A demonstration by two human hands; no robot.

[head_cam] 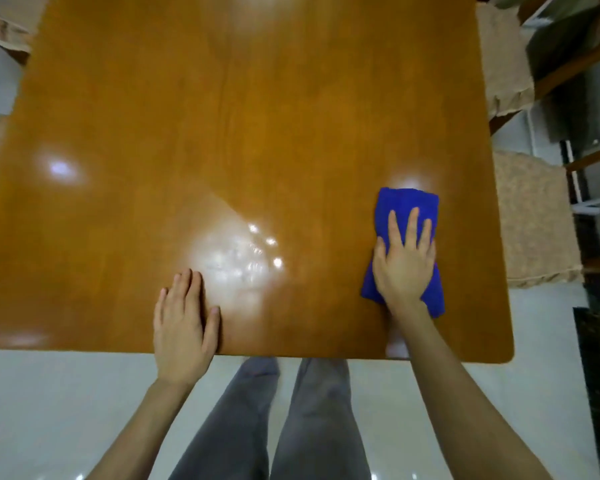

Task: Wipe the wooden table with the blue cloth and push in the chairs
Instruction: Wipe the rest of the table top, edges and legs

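Head view: my right hand (404, 261) presses flat, fingers straight, on the soft blue cloth (407, 206), which looks light; left hand (184, 323) flat, holding nothing, on the wooden table (222, 116).

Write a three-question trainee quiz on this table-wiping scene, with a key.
1. True or false: the left hand lies flat on the wooden table, holding nothing.
2. Which presses the blue cloth? A) the right hand B) the left hand C) neither hand
3. Fill the gap: the blue cloth lies nearer the wooden table's ___ edge (the person's left or right).
Key: 1 true; 2 A; 3 right.
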